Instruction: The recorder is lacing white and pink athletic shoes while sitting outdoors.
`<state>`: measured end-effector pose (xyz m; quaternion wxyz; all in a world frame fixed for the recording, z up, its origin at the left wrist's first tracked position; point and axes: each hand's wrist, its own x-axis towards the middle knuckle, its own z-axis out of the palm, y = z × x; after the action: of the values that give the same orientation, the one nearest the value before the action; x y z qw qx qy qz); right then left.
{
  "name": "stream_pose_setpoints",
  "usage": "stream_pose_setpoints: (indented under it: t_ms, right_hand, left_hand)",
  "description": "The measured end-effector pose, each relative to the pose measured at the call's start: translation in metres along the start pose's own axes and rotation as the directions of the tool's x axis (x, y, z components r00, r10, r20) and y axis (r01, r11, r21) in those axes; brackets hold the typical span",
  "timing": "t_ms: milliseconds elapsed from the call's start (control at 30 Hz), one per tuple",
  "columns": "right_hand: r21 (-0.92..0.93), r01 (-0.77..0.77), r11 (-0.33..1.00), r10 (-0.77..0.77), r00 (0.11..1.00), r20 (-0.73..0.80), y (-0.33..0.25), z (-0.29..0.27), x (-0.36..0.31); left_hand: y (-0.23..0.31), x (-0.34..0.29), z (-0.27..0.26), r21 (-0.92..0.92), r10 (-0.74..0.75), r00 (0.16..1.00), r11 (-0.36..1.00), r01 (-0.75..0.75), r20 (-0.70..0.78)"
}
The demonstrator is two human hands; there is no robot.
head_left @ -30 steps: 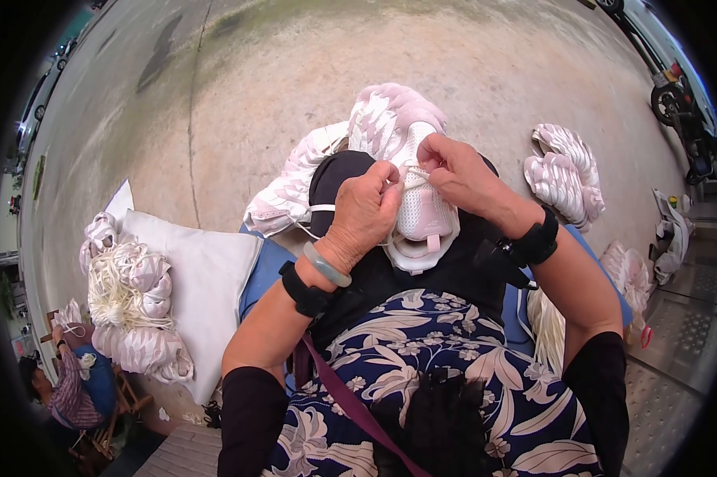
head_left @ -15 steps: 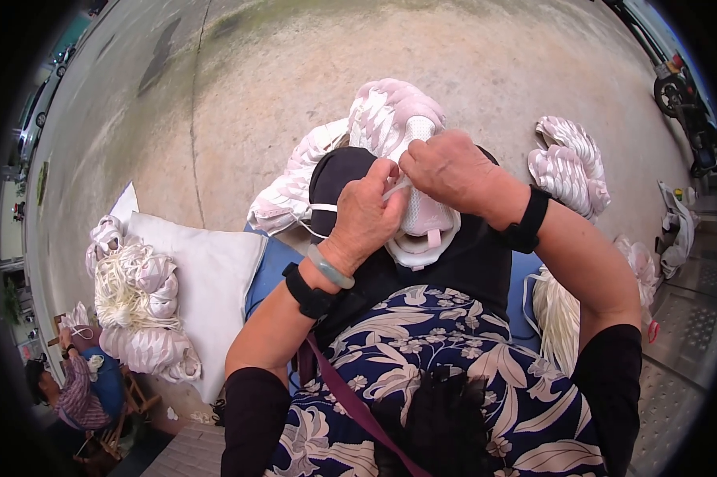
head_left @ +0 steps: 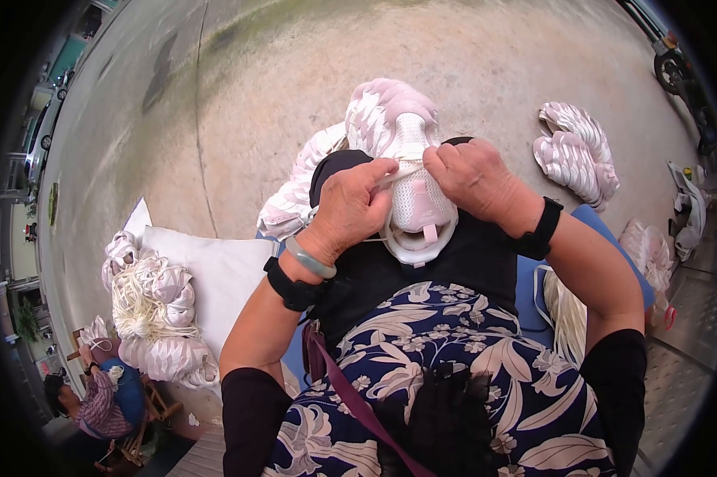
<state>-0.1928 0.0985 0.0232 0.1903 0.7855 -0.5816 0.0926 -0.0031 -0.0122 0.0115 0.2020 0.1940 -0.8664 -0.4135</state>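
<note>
A white and pink sneaker lies on my lap, its heel opening and pull tab facing me. Across its tongue runs a flat white shoelace, stretched between my two hands. My left hand pinches the lace between thumb and fingers at the left side of the shoe. At the right eyelet edge, my right hand is closed with curled fingers on the lace's other end; the fingertips partly hide that spot. Just beyond the sneaker, a stack of similar pink and white shoes rests against it.
Left, a white sheet lies beside shoes with a tangle of cream laces. Right, a bundle of laces hangs near a blue surface. More shoes lie on the concrete floor. A seated co-worker is at lower left.
My hands have moved apart, the right one outward and slightly down, drawing the lace across the tongue. More of the shoe's front shows. The whole view has shifted slightly.
</note>
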Motion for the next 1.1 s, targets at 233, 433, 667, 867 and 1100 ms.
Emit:
stream_pose_setpoints:
  t_ms: [233,433,667,867,1100]
  right_hand:
    - [0.094,-0.242,0.966,0.246,0.969,-0.029,0.001,-0.013,-0.056]
    - [0.198,-0.434,0.879,0.448,0.894,-0.028,0.007,-0.009,-0.113]
    - [0.124,-0.687,0.716,0.689,0.724,0.029,0.043,-0.008,-0.253]
    - [-0.016,-0.783,0.622,0.781,0.622,-0.049,0.088,-0.028,-0.370]
    - [-0.239,-0.812,0.532,0.812,0.570,-0.125,0.140,-0.066,-0.443]
  left_hand:
    - [0.001,-0.002,-0.011,0.549,0.239,0.967,0.798,-0.248,0.089]
    - [-0.023,-0.029,-0.027,0.625,0.153,0.987,0.766,-0.154,0.055]
    - [-0.077,-0.090,-0.109,0.751,0.014,0.982,0.646,0.135,-0.189]
    - [-0.096,-0.137,-0.199,0.806,-0.072,0.929,0.476,0.351,-0.363]
    - [-0.105,-0.192,-0.298,0.950,-0.135,0.959,0.155,0.270,-0.250]
